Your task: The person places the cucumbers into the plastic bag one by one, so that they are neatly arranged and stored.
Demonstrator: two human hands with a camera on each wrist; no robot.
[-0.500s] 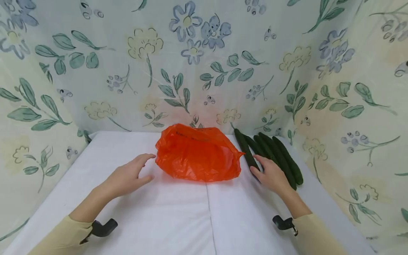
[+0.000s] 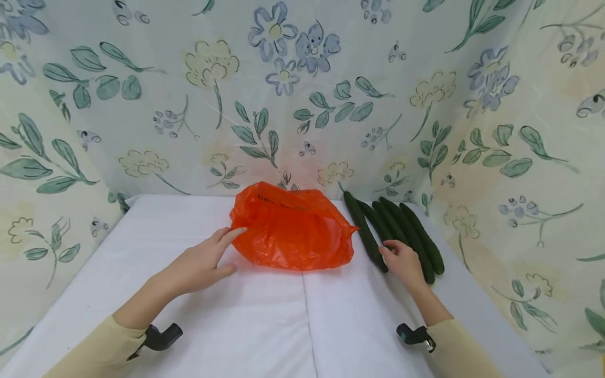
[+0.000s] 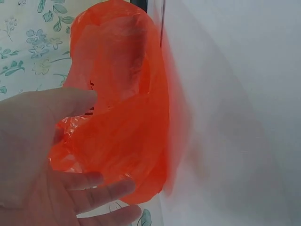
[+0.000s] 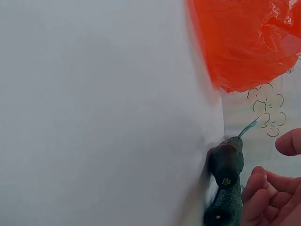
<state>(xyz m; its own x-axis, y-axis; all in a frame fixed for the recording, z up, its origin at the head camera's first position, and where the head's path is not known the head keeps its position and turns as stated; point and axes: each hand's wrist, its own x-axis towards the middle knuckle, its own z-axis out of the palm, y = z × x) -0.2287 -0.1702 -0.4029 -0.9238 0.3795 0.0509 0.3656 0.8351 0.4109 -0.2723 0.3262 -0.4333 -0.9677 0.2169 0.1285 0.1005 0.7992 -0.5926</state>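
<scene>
An orange-red plastic bag (image 2: 293, 231) stands puffed up at the middle back, its wide mouth facing the person. My left hand (image 2: 198, 266) reaches to its left side with fingers extended, and the fingertips overlap the bag's edge. In the left wrist view the thumb (image 3: 75, 101) is spread well apart from the fingers. My right hand (image 2: 405, 263) hovers over the front part of the cucumbers, nearest the leftmost cucumber (image 2: 364, 231). Its fingers are loosely bent, and the right wrist view shows a gap between thumb (image 4: 289, 142) and fingers, with nothing held.
Several dark green cucumbers (image 2: 422, 239) lie side by side right of the bag, pointing toward the back. All rests on a white-covered table (image 2: 264, 320) with a seam down the middle. Floral fabric (image 2: 302, 105) hangs behind and along both sides. Black wrist cameras sit on both cuffs.
My left hand has moved right, so its fingertips now overlap the bag's edge. The right hand's fingers have drawn in and bent more near the leftmost cucumber. The bag and cucumbers keep their places.
</scene>
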